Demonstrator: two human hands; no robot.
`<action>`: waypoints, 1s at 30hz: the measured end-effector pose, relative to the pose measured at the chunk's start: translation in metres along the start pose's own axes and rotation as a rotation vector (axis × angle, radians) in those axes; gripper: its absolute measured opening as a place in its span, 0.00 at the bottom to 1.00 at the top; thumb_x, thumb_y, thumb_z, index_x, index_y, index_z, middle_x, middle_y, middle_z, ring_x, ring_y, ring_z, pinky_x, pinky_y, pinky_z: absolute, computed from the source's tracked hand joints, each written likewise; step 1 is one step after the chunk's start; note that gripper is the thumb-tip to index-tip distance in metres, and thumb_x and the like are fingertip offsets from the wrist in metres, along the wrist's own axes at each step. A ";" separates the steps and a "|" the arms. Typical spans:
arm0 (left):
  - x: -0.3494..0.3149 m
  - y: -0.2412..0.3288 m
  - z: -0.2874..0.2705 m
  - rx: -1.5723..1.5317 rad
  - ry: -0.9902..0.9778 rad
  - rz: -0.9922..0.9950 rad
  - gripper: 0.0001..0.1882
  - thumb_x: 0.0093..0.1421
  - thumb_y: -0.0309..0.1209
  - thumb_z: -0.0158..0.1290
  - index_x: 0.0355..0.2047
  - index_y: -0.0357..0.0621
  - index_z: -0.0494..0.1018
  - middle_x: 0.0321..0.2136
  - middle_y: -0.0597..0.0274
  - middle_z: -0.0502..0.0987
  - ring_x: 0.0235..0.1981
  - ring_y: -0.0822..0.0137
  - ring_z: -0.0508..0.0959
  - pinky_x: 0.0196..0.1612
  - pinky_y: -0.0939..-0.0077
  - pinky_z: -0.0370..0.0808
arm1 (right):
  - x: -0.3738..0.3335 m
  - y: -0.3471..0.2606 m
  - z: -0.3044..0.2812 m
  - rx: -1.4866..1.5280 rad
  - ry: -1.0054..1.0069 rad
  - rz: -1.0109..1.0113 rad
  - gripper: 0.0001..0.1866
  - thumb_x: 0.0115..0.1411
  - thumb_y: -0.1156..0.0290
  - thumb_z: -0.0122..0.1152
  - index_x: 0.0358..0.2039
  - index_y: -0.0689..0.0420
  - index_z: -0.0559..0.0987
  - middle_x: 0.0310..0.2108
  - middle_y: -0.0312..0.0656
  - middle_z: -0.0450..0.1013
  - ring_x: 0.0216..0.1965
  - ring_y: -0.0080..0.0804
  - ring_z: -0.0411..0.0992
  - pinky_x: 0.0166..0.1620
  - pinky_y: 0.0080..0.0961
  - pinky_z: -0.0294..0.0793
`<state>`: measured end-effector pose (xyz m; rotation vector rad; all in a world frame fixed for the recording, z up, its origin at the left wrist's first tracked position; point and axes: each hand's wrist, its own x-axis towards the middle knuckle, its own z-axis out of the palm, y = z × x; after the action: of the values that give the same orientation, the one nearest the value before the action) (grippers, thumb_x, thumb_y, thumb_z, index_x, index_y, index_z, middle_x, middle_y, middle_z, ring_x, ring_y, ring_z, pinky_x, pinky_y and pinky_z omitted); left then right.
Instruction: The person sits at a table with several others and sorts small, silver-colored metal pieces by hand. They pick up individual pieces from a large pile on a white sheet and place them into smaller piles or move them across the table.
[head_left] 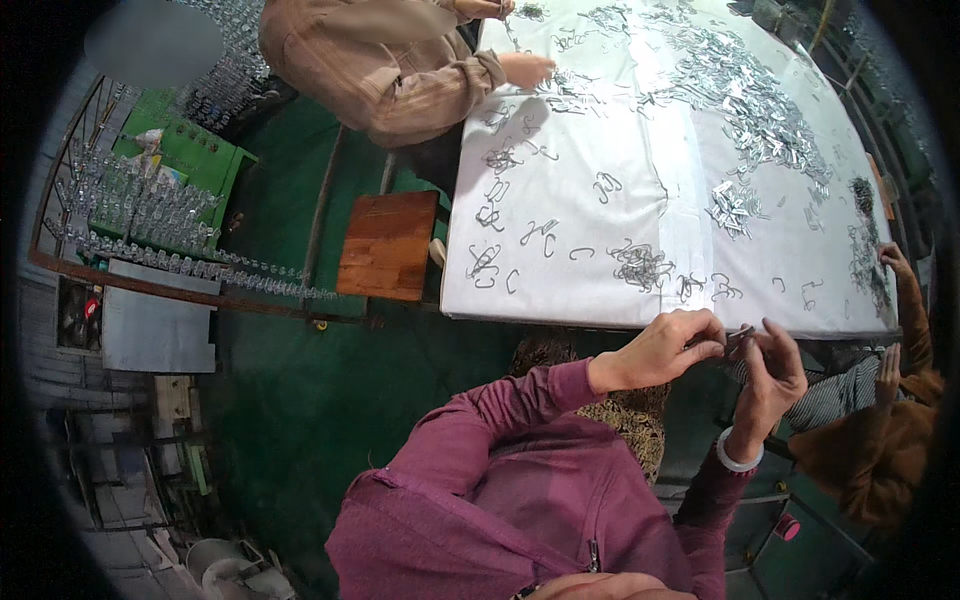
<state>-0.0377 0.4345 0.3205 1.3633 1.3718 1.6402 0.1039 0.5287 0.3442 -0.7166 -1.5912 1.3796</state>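
My left hand (662, 350) and my right hand (772, 375) meet just below the near edge of a white-covered table (600, 130). Together they pinch a small dark metal part (738, 340) between the fingertips. Both arms wear purple sleeves, and a white band sits on my right wrist. Loose bent wire hooks (640, 265) lie on the cloth just beyond my hands, and a large heap of shiny metal clips (740, 110) covers the far right of the table.
A person in a tan jacket (385, 60) works at the table's far left, hand on the cloth. Another person in a brown sleeve (880, 450) sits at my right. A wooden stool (388, 245) stands left of the table on the green floor. Racks of metal parts (140, 215) stand further left.
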 end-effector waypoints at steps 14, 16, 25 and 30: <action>0.066 -0.152 -0.203 1.142 -0.055 0.022 0.06 0.53 0.23 0.49 0.30 0.41 0.75 0.34 0.56 0.77 0.39 0.59 0.76 0.41 0.67 0.74 | -0.005 0.009 0.003 0.237 -0.081 0.087 0.09 0.51 0.89 0.55 0.33 0.67 0.77 0.27 0.40 0.73 0.26 0.23 0.70 0.29 0.18 0.72; 0.068 -0.159 -0.202 1.264 -0.050 0.037 0.07 0.53 0.22 0.47 0.31 0.41 0.74 0.32 0.54 0.76 0.39 0.58 0.75 0.41 0.65 0.74 | 0.001 0.004 0.002 0.186 -0.074 0.087 0.08 0.51 0.88 0.56 0.32 0.66 0.77 0.27 0.40 0.73 0.25 0.22 0.70 0.29 0.17 0.71; 0.060 -0.092 -0.145 0.737 0.260 -0.056 0.05 0.55 0.23 0.53 0.32 0.35 0.75 0.28 0.49 0.78 0.28 0.61 0.79 0.30 0.72 0.76 | -0.001 -0.012 -0.005 -0.002 -0.004 0.103 0.11 0.53 0.82 0.59 0.39 0.66 0.78 0.28 0.40 0.75 0.27 0.22 0.72 0.32 0.16 0.72; 0.054 0.010 -0.054 -0.063 -0.039 -0.095 0.07 0.59 0.23 0.53 0.37 0.30 0.73 0.31 0.53 0.78 0.33 0.68 0.79 0.37 0.76 0.79 | 0.000 -0.012 -0.004 0.028 0.024 0.147 0.12 0.54 0.79 0.60 0.40 0.65 0.79 0.32 0.41 0.77 0.29 0.21 0.74 0.33 0.14 0.73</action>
<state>-0.1023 0.4619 0.3507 1.2680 1.3305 1.5738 0.1092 0.5277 0.3559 -0.8445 -1.5225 1.4907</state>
